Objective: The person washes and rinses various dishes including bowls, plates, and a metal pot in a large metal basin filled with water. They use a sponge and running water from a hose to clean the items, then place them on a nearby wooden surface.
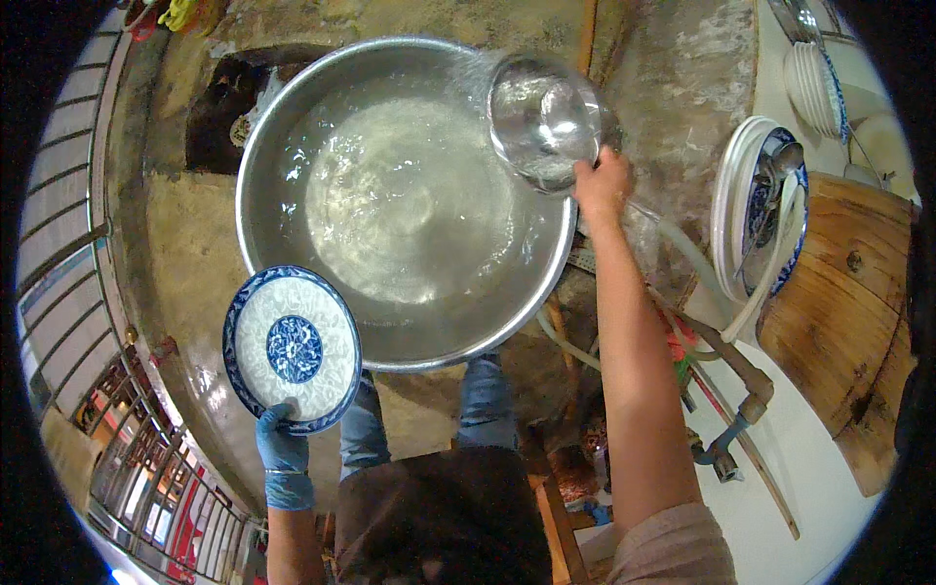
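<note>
My left hand (282, 446), in a blue glove, grips a round plate (248, 351) by its lower rim, thumb on the face. The plate is white with a blue patterned border and a blue floral centre. It overlaps the lower left rim of a large metal basin (409, 336) that holds water. My bare right hand (605, 186) holds a shiny metal bowl (545, 121) by its edge, over the basin's upper right rim. The bowl's far edge is blurred, with what looks like water spilling from it into the basin.
On the right counter, stacked plates (724, 212) carry utensils beside a wooden board (841, 307). A pipe with a tap (724, 464), a hose (680, 238) and a stick (768, 486) are near my right arm. A dark floor opening (212, 124) lies behind the basin; metal bars (66, 292) run along the left.
</note>
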The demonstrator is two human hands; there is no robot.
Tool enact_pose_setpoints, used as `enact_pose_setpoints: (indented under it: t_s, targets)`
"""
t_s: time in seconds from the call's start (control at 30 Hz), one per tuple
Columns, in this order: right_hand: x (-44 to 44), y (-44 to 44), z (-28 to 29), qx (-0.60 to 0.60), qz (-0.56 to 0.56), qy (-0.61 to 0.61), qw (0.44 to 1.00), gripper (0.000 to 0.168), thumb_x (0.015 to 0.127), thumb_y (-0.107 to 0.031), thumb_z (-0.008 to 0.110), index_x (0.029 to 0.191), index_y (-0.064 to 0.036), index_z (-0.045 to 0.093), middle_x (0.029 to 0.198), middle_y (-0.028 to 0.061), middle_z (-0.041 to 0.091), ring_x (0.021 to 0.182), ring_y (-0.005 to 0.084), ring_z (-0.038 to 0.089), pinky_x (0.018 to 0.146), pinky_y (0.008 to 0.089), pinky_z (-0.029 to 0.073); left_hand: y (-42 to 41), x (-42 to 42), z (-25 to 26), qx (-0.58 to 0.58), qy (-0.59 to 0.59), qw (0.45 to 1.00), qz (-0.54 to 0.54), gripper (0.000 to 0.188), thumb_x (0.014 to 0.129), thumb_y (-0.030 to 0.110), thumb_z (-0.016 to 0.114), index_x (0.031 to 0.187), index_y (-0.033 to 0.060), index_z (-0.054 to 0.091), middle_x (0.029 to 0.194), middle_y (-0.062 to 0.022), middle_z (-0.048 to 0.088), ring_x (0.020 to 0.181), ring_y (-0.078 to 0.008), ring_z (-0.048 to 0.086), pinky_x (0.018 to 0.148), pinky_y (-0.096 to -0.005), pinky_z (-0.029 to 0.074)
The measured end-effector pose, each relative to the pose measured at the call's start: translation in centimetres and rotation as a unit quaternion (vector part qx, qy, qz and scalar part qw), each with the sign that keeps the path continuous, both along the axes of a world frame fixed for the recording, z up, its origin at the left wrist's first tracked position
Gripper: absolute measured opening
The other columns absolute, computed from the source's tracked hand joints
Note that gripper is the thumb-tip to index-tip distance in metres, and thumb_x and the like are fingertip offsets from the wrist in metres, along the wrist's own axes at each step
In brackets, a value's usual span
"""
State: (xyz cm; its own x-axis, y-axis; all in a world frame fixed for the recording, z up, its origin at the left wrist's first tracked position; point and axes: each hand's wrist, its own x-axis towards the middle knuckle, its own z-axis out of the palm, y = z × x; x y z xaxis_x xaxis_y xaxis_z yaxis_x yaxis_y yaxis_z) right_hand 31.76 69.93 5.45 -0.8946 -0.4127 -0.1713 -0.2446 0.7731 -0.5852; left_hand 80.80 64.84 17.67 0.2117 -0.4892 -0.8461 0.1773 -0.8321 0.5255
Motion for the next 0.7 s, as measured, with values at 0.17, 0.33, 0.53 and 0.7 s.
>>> enact_pose_setpoints:
  t_s: [0.17, 0.33, 0.53, 0.7]
  targets:
    - [1.4, 6.4, 0.9, 0.021, 0.128, 0.275, 0.953, 0.017, 0.067, -0.001, 0.053, 0.083, -0.004, 0.058, 0.104, 0.0159, 0.052, 0.091, 0.0332, 0.052, 0.072, 0.0353, 0.045, -0.5, -0.4, 0.3, 0.009, -0.012, 1.0, -0.021, 0.025, 0.062, 0.005, 0.053, 0.086, -0.0022, 0.055, 0.084, -0.0106, 0.056, 0.081, -0.0227, 0.054, 0.078, -0.0323, 0.043]
    - [6.0, 9.9, 1.4, -0.018, -0.032, 0.242, 0.97, 0.016, 0.065, 0.004, 0.048, 0.078, -0.002, 0.056, 0.1, 0.0122, 0.054, 0.084, 0.0307, 0.054, 0.07, 0.0325, 0.045, -0.9, 0.2, 0.6, 0.019, 0.0, 0.999, -0.027, 0.024, 0.063, 0.003, 0.052, 0.086, -0.0007, 0.055, 0.085, -0.0105, 0.057, 0.08, -0.0225, 0.055, 0.076, -0.0318, 0.044]
    - [4.4, 6.8, 0.5, -0.109, -0.109, 0.233, 0.96, 0.015, 0.062, 0.006, 0.048, 0.075, 0.0, 0.055, 0.097, 0.0161, 0.056, 0.089, 0.0324, 0.053, 0.076, 0.0359, 0.042, -1.4, 0.1, 0.9, -0.001, 0.017, 0.998, -0.068, 0.033, 0.064, 0.002, 0.052, 0.098, -0.0005, 0.052, 0.094, -0.0097, 0.056, 0.085, -0.0226, 0.055, 0.081, -0.034, 0.043]
    - [1.2, 1.2, 1.3, -0.155, -0.04, 0.266, 0.95, 0.005, 0.068, 0.001, 0.056, 0.073, 0.0, 0.054, 0.103, 0.0149, 0.056, 0.088, 0.029, 0.055, 0.075, 0.0332, 0.045, -2.6, -3.8, 1.1, 0.004, 0.141, 0.988, -0.068, 0.051, 0.073, 0.01, 0.057, 0.119, -0.0003, 0.038, 0.112, -0.0114, 0.05, 0.101, -0.0241, 0.049, 0.089, -0.036, 0.039]
